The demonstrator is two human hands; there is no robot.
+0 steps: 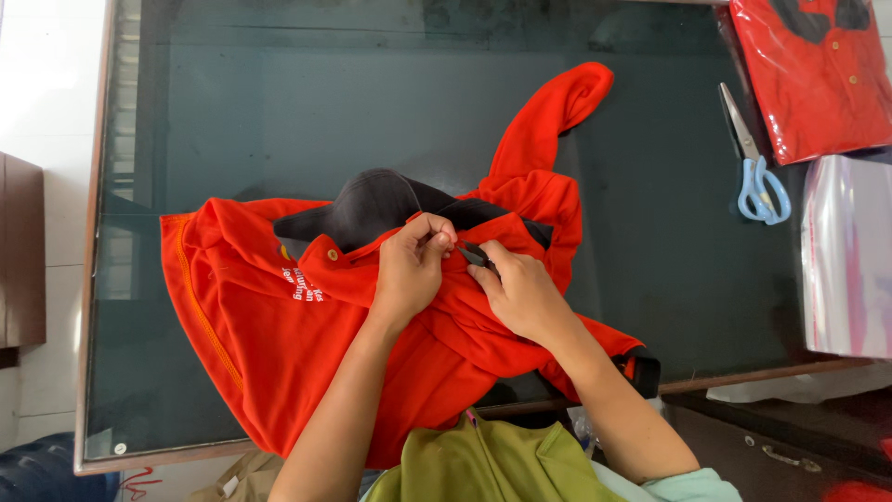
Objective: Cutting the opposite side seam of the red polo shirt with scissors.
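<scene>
hands meet at the collar of the orange polo shirt (307,325) on the glass table (232,121): left hand (409,270) pinching fabric, right hand (520,293) pinching a small dark snipper (472,254). shirt unfolded, trimming looks underway. blue-handled scissors (757,163) lie well right of it, untouched.

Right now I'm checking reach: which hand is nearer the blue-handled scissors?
Right. The right hand rests on the orange shirt, apart from the scissors lying up and to its right; the left hand sits farther left.
</scene>
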